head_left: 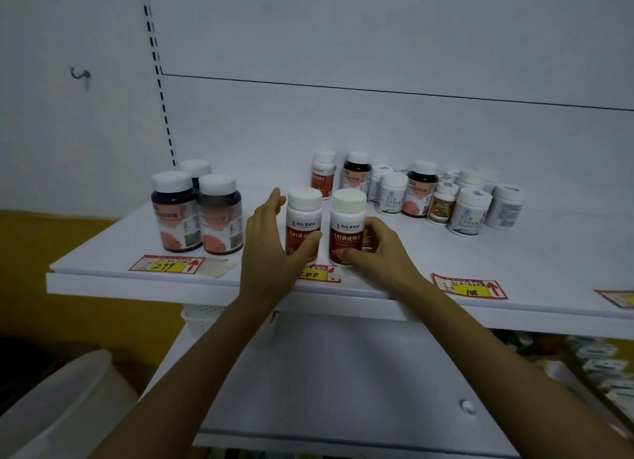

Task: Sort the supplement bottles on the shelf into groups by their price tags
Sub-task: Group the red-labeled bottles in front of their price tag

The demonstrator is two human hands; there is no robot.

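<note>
Two white-capped bottles with red labels stand side by side at the front of the white shelf (137,285), just behind the yellow "200" price tag (315,274). My left hand (269,242) is beside the left red-label bottle (304,218), fingers straight and thumb lying across its front. My right hand (372,244) grips the right red-label bottle (347,225), thumb across the label and fingers round its right side. Three dark bottles (219,214) stand behind the "299" tag (164,265). A "108" tag (470,287) lies further right.
At the back stand another red-label bottle (323,170), two dark bottles (356,172) and several white bottles (470,211) in a mixed cluster. A fourth tag (617,299) shows at the right edge. A lower shelf (343,372), a white basket (202,316) and a pale bin (61,400) lie below.
</note>
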